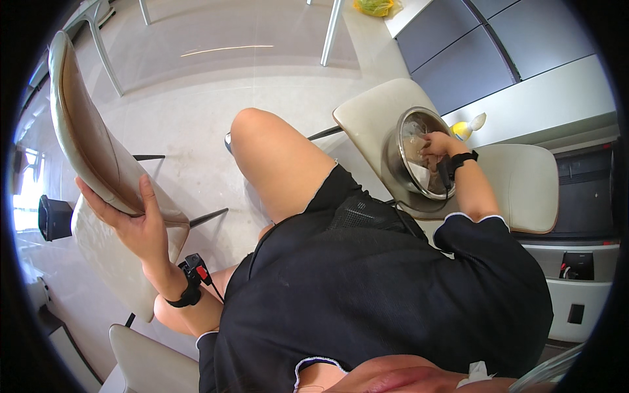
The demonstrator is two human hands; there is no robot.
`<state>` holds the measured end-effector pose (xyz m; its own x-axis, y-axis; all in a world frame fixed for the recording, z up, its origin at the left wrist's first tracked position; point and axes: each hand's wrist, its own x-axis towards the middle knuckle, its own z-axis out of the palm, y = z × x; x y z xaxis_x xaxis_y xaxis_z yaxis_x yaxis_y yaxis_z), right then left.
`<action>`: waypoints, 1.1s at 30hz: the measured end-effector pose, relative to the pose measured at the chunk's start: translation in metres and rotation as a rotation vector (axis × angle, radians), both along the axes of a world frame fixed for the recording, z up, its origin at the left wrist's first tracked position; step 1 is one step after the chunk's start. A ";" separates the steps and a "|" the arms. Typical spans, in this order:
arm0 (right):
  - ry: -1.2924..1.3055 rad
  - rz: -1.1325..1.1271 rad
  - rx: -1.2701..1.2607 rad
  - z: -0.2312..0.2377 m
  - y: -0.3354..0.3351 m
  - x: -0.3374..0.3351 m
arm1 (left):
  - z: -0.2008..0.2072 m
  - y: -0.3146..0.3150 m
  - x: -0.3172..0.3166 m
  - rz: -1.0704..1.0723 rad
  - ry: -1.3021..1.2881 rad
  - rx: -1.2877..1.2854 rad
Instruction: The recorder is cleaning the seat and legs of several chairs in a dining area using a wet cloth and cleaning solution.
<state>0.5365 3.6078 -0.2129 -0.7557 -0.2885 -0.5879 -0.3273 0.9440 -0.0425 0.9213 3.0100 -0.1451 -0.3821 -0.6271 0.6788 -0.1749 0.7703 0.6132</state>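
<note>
Head view: I observe the left hand clasping the near edge of a chair backrest, thumb and fingers parted around it. The backrest is located at the person's left. The right hand is inserted in a metal bowl, fingers bent; I cannot tell whether they pinch the contents. The bowl rests on a pale chair seat at the right. A yellow bottle is just beside the bowl.
</note>
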 end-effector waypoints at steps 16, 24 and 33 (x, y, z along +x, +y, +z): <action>0.060 -0.492 0.334 0.104 -0.017 -0.004 | 0.000 0.000 0.009 -0.005 0.001 -0.016; 0.044 -0.295 -0.102 0.019 -0.015 0.001 | 0.002 0.000 0.008 -0.012 0.012 -0.023; -0.108 -0.226 -0.056 0.026 -0.046 0.034 | 0.000 -0.002 0.008 -0.004 0.020 -0.040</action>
